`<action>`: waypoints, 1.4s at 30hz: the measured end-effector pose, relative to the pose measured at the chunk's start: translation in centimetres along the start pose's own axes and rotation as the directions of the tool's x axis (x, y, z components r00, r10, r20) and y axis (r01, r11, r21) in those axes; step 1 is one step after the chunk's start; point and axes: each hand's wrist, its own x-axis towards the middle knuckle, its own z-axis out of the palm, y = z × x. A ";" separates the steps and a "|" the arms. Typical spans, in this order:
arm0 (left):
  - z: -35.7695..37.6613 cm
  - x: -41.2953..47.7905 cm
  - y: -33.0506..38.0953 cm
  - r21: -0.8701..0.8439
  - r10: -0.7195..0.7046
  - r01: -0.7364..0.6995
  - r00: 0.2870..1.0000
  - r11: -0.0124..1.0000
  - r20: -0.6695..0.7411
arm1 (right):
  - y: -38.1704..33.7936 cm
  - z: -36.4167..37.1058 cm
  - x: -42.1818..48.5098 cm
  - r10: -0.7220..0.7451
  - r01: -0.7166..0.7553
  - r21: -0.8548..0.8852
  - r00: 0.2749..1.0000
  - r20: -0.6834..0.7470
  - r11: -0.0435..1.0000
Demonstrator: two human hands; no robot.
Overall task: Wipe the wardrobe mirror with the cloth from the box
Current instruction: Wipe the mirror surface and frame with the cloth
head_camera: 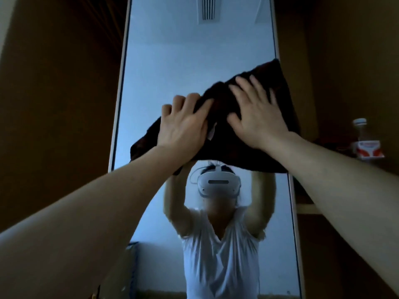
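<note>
A tall wardrobe mirror in a pale frame fills the middle of the view. A dark brown cloth is spread against the glass at about head height, slanting up to the right, its upper corner reaching past the mirror's right edge. My left hand lies on the cloth's left part with its fingers curled into the fabric. My right hand presses flat on the cloth's right part, fingers spread and straight. The mirror reflects me, both arms raised, below the cloth.
Brown wardrobe panels flank the mirror on both sides. At the right, a shelf holds a bottle and a small red-and-white carton. A ceiling vent shows in the reflection.
</note>
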 end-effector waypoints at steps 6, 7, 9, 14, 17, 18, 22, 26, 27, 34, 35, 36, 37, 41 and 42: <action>0.6 -2.3 1.7 0.022 -0.001 0.002 0.997 1.000 -0.072 | -0.7 1.2 -3.3 0.005 -0.002 0.034 0.995 -0.099 0.999; 0.7 -4.0 2.0 0.012 0.046 -0.045 0.996 0.999 -0.081 | -0.9 1.6 -5.4 -0.020 0.025 0.044 0.994 -0.111 0.999; 0.8 -7.3 2.6 -0.025 0.155 -0.158 0.984 0.987 -0.092 | -1.2 2.3 -9.4 -0.084 0.090 0.053 0.992 -0.095 0.995; 0.8 -8.3 1.7 -0.044 0.295 -0.302 0.948 0.952 -0.115 | -1.0 2.3 -10.6 -0.178 0.179 0.054 0.984 -0.015 0.982; 0.6 -4.4 1.0 0.014 0.174 -0.174 0.982 0.985 -0.077 | -0.5 0.7 -5.7 -0.087 0.086 0.026 0.996 0.030 0.996; 0.5 -2.8 0.9 0.022 0.106 -0.105 0.993 0.994 -0.060 | -0.3 0.1 -3.7 -0.034 0.033 0.011 0.998 0.058 0.999; 0.2 1.6 1.1 0.000 -0.121 0.121 0.993 0.993 -0.002 | -0.1 -2.0 1.8 0.064 -0.066 0.009 0.987 0.151 0.998; 0.5 -1.5 1.9 0.004 -0.036 0.037 0.998 0.999 -0.043 | 0.1 -0.3 -2.4 -0.011 0.009 0.029 0.998 0.060 1.000; 0.6 -3.0 2.3 0.001 0.011 -0.011 0.999 1.000 -0.042 | -0.2 0.4 -4.5 -0.030 0.030 0.034 0.999 0.016 0.999; 0.4 -15.9 4.2 -0.115 0.354 -0.353 0.935 0.929 -0.008 | -3.9 4.1 -20.5 -0.061 0.059 0.066 0.998 0.034 0.996; 0.4 -17.2 4.4 -0.132 0.382 -0.379 0.924 0.916 0.002 | -4.1 4.4 -21.9 -0.091 0.087 0.064 0.994 0.059 0.994; 0.4 -18.0 4.5 -0.143 0.403 -0.399 0.915 0.906 0.002 | -4.0 4.6 -22.6 -0.120 0.116 0.065 0.990 0.075 0.991; 0.6 -18.2 4.3 -0.147 0.422 -0.419 0.906 0.896 -0.005 | -3.8 4.7 -22.7 -0.147 0.142 0.070 0.986 0.077 0.987; 0.7 -14.0 2.8 -0.100 0.391 -0.391 0.920 0.915 -0.022 | -2.3 3.7 -17.3 -0.159 0.156 0.048 0.986 0.056 0.987; 0.5 -12.2 2.5 -0.076 0.339 -0.339 0.941 0.938 -0.022 | -1.9 3.2 -15.2 -0.133 0.132 0.036 0.990 0.038 0.991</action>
